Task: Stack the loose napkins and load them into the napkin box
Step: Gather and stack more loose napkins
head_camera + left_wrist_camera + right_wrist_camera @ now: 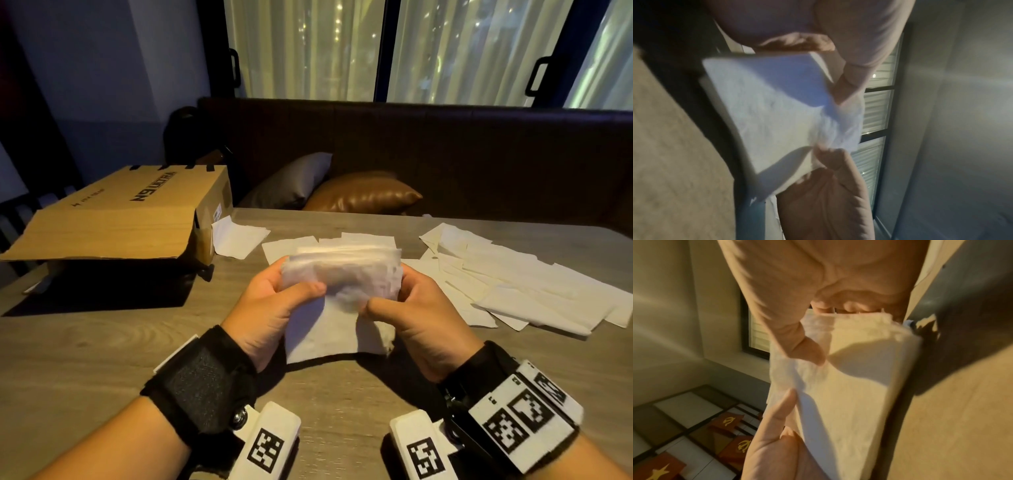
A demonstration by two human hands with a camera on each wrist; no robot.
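A thick stack of white napkins [342, 274] stands on edge above the wooden table [102, 359], held between both hands. My left hand [274, 301] grips its left side, thumb across the front. My right hand [411, 308] grips the right side, thumb pressed on the front sheet. The stack [777, 113] fills the left wrist view, and the right wrist view shows the stack [849, 386] with a thumb on its face. Several loose napkins [513, 281] lie spread over the table to the right, and more napkins [239, 236] lie behind the stack.
An open cardboard box [120, 216] lies on its side at the table's left, flap hanging forward. Behind the table runs a dark bench with a grey cushion [291, 181] and a brown cushion [363, 193]. Curtained windows are beyond.
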